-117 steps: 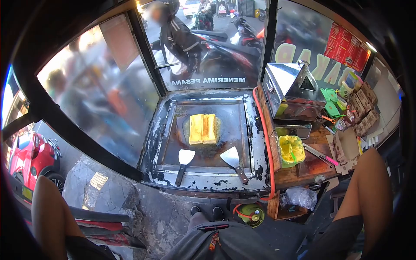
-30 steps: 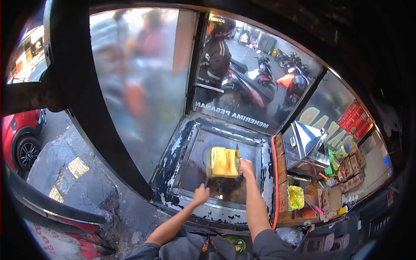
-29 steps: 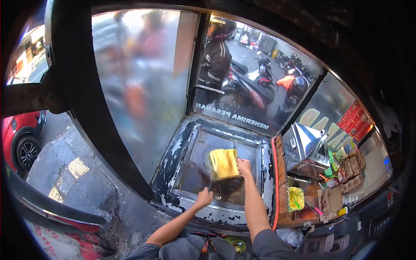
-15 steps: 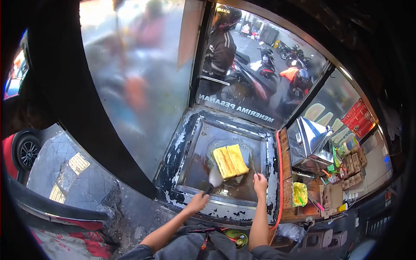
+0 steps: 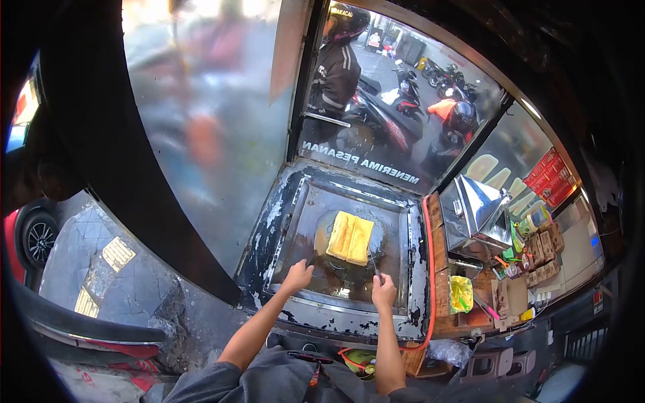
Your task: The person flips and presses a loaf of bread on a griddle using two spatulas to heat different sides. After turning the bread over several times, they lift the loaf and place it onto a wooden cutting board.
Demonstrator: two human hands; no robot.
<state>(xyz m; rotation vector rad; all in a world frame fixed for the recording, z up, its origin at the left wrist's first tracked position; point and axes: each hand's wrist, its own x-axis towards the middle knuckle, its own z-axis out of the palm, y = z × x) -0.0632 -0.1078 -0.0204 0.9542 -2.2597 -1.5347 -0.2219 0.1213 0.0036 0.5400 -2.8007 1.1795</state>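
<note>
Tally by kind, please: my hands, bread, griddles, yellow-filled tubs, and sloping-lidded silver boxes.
Bare left hand and bare right hand: 2
Golden rectangular bread, seamed but counted whole: 1
Flat dark metal griddle: 1
Yellow-filled plastic tub: 1
Shiny sloping-lidded silver box: 1
Total: 6

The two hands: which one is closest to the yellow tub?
The right hand. It is to the right of the bread, on the yellow tub's side; the left hand is farther off, left of the bread.
</note>
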